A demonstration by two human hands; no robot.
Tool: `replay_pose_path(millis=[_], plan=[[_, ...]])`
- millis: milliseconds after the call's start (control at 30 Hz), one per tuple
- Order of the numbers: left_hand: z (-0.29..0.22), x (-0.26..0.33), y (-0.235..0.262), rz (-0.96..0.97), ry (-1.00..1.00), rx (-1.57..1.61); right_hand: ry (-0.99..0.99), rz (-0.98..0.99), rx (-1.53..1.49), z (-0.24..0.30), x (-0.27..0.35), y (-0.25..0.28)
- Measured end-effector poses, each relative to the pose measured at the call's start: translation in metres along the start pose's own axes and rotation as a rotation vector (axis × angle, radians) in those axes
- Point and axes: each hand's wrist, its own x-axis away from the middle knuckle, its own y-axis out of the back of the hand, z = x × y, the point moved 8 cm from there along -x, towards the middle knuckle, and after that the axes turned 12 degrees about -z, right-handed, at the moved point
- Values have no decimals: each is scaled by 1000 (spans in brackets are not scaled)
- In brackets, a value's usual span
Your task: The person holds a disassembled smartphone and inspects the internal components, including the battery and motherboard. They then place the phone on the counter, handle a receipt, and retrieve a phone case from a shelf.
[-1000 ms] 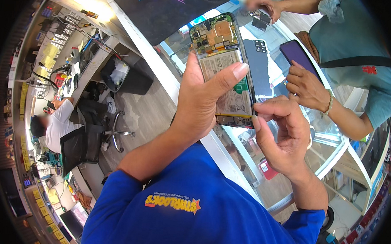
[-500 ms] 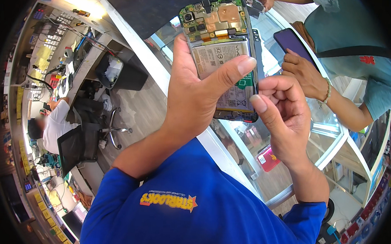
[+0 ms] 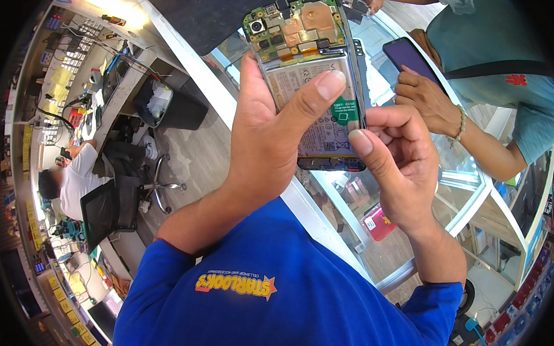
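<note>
Upper centre, the bare left hand (image 3: 263, 138) clamped an opened green-boarded smartphone (image 3: 308, 64), thumb (image 3: 311, 102) obscuring its silver battery (image 3: 329, 129); the right hand (image 3: 408, 169) touched its edge, grip unclear. A purple-screened black phone (image 3: 413, 59) showed upper right.

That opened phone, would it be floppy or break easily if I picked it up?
The opened phone is probably stiff: it looks like a flat slab in the left hand. It's likely fragile, because its circuit board shows uncovered.
</note>
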Motion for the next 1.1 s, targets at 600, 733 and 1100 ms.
replay_pose_path(millis=[600,733,1100], plan=[[-4,-17,70,103,109,-394,-182,168,278,-22,-11,12],[4,-11,76,225,205,-470,-149,262,396,-28,-10,10],[16,-11,93,321,158,-667,-20,370,570,-34,-12,-7]])
